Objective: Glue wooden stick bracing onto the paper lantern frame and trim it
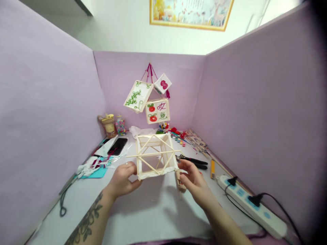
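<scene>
A box-shaped frame of thin wooden sticks [153, 154] with white edges is raised over the table, tilted so its crossed sticks face me. One longer stick runs across its middle and sticks out on both sides. My left hand [124, 178] grips the lower left corner, thumb underneath. At the lower right corner, my right hand [193, 180] has its fingers curled against the frame. Below that corner, by my right thumb, is a small beige piece [181, 182]; its kind is unclear.
Black-handled pliers [195, 160], an orange-yellow box [212, 169] and a white power strip [252, 204] with plugged cords lie to the right. A phone [118, 146] and white scraps [89, 168] lie left. Decorated panels [157, 111] hang at the back near a bead jar [120, 126].
</scene>
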`<state>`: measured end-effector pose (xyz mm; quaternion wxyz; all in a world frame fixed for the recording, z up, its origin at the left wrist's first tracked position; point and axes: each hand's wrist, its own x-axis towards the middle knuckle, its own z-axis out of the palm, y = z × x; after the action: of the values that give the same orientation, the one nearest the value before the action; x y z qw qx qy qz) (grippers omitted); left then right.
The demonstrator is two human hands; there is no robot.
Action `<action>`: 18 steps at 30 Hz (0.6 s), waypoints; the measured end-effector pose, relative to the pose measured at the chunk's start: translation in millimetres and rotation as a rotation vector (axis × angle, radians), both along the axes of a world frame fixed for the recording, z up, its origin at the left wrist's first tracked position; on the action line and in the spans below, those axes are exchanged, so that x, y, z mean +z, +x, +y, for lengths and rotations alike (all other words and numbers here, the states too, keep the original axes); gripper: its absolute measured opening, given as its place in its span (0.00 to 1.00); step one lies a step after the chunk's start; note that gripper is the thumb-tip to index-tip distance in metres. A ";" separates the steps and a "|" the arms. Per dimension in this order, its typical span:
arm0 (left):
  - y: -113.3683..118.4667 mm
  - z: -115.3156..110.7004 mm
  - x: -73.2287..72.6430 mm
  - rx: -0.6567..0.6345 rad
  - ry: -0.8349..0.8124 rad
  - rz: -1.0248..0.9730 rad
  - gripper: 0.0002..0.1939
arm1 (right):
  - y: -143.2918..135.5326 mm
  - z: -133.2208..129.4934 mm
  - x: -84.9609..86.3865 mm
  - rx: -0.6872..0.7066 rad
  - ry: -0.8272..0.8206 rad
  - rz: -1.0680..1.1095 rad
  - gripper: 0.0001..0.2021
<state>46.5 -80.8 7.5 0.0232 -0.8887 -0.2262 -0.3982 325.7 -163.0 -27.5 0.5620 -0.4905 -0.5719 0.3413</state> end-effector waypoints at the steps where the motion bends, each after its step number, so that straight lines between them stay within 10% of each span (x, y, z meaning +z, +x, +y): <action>1: 0.2 0.0 -0.1 0.001 -0.004 0.001 0.06 | 4.7 -2.1 -1.4 -0.048 -0.019 -0.043 0.22; 11: -1.1 2.2 -2.8 -0.012 -0.057 0.000 0.08 | 73.0 7.6 6.2 -0.308 -0.405 -1.160 0.14; 18: 2.9 4.8 -2.5 0.023 -0.026 -0.024 0.08 | 62.8 46.4 23.9 -0.163 -0.428 -1.323 0.11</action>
<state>49.4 -76.0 4.9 0.0134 -0.8815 -0.2418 -0.4054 388.4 -116.6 -3.6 0.0107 -0.7364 -0.6757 0.0328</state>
